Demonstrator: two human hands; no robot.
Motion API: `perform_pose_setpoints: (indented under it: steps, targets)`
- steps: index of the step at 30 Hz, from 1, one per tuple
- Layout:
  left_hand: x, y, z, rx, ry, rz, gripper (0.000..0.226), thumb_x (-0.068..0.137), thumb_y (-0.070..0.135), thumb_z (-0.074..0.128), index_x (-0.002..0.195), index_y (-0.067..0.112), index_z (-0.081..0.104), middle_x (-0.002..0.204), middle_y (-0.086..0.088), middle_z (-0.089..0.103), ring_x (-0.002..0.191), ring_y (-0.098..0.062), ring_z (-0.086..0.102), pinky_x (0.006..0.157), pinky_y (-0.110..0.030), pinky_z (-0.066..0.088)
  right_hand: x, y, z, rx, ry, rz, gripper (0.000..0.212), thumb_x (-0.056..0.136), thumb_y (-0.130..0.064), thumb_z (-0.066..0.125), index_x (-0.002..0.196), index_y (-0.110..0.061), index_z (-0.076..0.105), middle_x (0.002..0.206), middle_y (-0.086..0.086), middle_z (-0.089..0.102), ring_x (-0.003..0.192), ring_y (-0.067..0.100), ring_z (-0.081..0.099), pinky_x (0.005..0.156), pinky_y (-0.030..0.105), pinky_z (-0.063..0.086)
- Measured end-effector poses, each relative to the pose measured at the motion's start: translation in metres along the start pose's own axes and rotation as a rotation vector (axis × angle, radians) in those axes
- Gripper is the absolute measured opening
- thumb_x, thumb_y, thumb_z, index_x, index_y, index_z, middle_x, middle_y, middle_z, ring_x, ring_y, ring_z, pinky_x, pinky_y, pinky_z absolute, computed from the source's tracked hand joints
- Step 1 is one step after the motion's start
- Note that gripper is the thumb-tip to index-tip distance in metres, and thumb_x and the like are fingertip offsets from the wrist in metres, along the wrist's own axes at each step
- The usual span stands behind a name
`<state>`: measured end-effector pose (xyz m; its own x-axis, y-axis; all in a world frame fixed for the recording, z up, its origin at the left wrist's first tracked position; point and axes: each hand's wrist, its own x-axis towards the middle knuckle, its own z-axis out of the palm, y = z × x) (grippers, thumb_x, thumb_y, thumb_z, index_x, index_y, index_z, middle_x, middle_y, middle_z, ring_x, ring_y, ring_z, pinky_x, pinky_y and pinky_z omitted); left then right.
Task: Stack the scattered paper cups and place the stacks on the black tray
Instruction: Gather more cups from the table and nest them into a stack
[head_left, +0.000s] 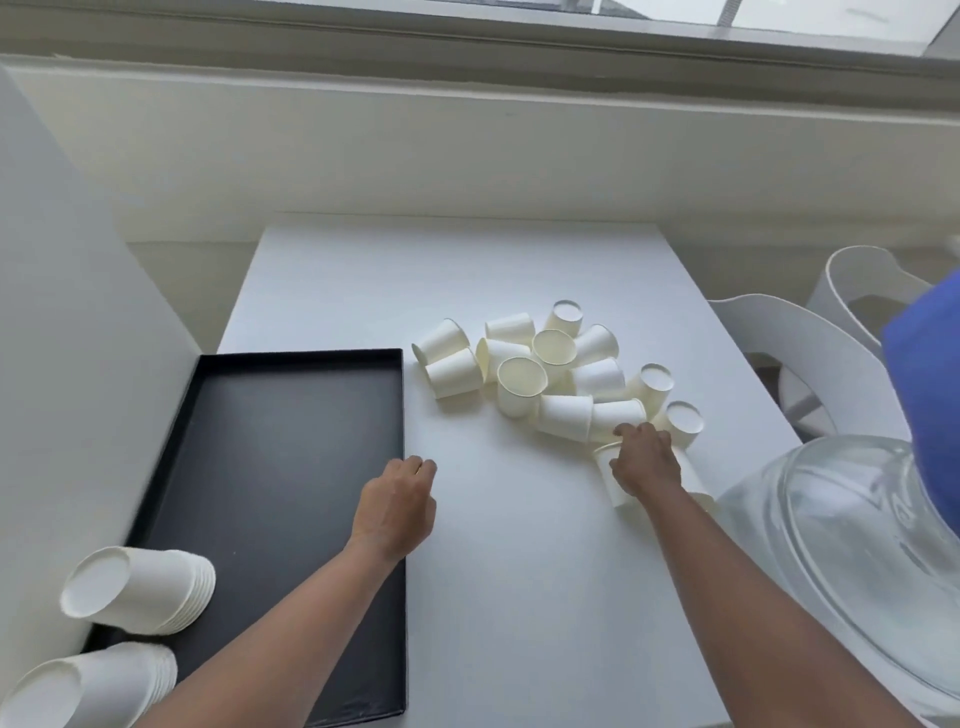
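Note:
Several white paper cups lie scattered in a heap on the white table, some upright, some on their sides. My right hand grips one cup at the heap's near right edge, fingers curled over it. My left hand hovers at the right rim of the black tray, fingers loosely curled and holding nothing. Two stacks of nested cups lie on their sides at the tray's near left corner, the upper stack and the lower stack.
A large clear water jug with a blue cap stands at the table's right edge, close to my right forearm. White chairs sit behind it. A white panel rises left of the tray.

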<state>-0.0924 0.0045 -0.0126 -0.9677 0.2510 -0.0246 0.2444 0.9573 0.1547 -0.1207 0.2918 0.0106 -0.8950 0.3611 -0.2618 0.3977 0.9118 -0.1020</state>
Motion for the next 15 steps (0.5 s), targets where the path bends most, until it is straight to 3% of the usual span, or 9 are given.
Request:
perform_pose_setpoints:
  steps: [5,8,11,15]
  targets:
    - [0.014,0.02,0.001,-0.081,-0.015,0.05,0.029,0.087,0.011,0.039,0.112,0.011,0.053,0.108,-0.001,0.059,0.101,-0.021,0.052,0.064,-0.029,0.042,-0.003,0.004,-0.002,0.019,-0.019,-0.061,0.026,0.091,-0.015,0.053,0.115,-0.017,0.062,0.119,0.009,0.057,0.12,0.028,0.041,0.087,0.035,0.045]
    - [0.023,0.033,0.002,-0.179,-0.066,0.09,0.032,0.089,0.015,0.04,0.12,0.017,0.051,0.116,0.003,0.058,0.11,-0.018,0.049,0.074,-0.032,0.046,-0.004,0.007,-0.01,0.051,-0.095,-0.067,0.018,0.087,-0.014,0.055,0.094,-0.012,0.071,0.099,0.011,0.066,0.095,0.026,0.055,0.067,0.028,0.041]
    - [0.027,0.046,0.004,-0.34,-0.131,0.117,0.033,0.091,0.023,0.047,0.124,0.023,0.05,0.122,0.008,0.058,0.114,-0.014,0.05,0.084,-0.028,0.042,-0.004,0.007,-0.019,0.128,-0.155,-0.105,0.019,0.088,-0.018,0.057,0.08,-0.006,0.069,0.079,0.009,0.06,0.076,0.021,0.05,0.061,0.027,0.034]
    - [0.03,0.067,0.002,-0.782,-0.333,-0.038,0.049,0.083,0.038,0.066,0.128,0.026,0.049,0.12,0.003,0.059,0.107,-0.014,0.057,0.084,-0.025,0.045,-0.014,-0.009,-0.025,0.603,-0.3,-0.112,0.019,0.09,-0.016,0.059,0.103,-0.006,0.07,0.093,0.004,0.063,0.087,0.016,0.054,0.068,0.024,0.045]
